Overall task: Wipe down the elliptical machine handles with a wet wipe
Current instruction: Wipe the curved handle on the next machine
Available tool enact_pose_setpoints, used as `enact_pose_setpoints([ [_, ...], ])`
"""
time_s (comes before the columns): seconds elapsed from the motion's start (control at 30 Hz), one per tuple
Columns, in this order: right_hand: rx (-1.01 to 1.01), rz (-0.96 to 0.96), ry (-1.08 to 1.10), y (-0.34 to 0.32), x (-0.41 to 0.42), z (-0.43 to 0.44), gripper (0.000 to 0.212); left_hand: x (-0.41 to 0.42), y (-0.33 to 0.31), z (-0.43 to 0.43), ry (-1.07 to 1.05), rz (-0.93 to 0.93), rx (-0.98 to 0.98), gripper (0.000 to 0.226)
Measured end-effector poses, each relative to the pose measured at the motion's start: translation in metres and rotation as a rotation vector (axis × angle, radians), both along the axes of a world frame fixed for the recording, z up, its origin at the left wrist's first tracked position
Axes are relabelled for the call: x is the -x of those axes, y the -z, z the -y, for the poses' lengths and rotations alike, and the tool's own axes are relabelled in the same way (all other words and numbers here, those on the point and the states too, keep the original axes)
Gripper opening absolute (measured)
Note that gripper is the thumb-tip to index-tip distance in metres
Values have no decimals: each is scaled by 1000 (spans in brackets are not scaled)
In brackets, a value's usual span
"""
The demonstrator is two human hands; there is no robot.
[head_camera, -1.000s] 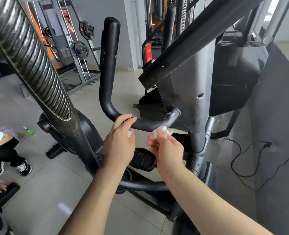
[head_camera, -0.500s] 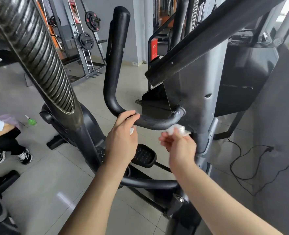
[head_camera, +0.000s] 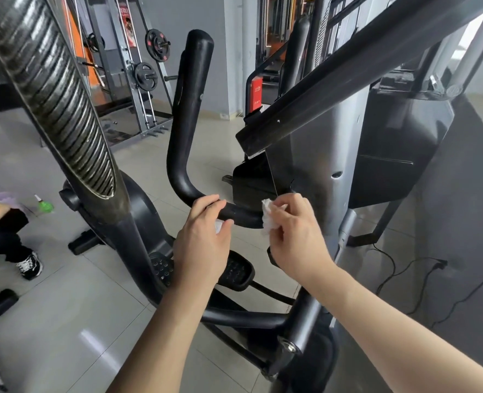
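A black curved elliptical handle point(head_camera: 186, 114) rises from a low horizontal bar that joins the grey machine column point(head_camera: 316, 177). My left hand point(head_camera: 203, 242) grips the horizontal part of the bar, with a bit of white wipe showing under the thumb. My right hand point(head_camera: 294, 234) pinches a crumpled white wet wipe point(head_camera: 268, 217) against the bar's right end, next to the column. A ribbed black handle point(head_camera: 50, 92) crosses the upper left, close to the camera.
Black pedals point(head_camera: 236, 272) and crank arms sit below my hands. A person's legs and sneakers point(head_camera: 27, 266) are at the left, beside a green spray bottle point(head_camera: 45, 205). A black cable point(head_camera: 404, 276) lies on the floor at right. Weight racks point(head_camera: 146, 78) stand behind.
My right hand has moved right and up along the bar with the wipe, from under its middle to its end at the column. The left hand stays on the bar.
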State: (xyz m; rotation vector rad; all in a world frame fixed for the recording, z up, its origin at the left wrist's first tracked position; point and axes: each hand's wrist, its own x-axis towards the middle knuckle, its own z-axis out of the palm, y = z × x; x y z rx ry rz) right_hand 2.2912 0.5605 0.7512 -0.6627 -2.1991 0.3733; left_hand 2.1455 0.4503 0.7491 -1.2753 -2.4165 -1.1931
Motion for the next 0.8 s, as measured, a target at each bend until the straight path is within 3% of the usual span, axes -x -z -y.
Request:
enact_pose_setpoints([
  [0.13, -5, 88, -69, 2, -5, -6, 20, -4, 2, 0, -10, 11, -8, 39],
  [0.3, 38, -27, -64, -8, 11, -6, 16, -6, 2, 0, -21, 18, -7, 40],
  [0.47, -18, 54, -238, -22, 30, 7, 22, -4, 2, 0, 1, 21, -9, 43],
  [0.67, -36, 175, -143, -26, -4, -19, 33, 2, 5, 3, 11, 23, -27, 50],
  [0.8, -33, 132, -222, -38, 31, -9, 24, 1, 3, 1, 7, 25, -37, 47],
])
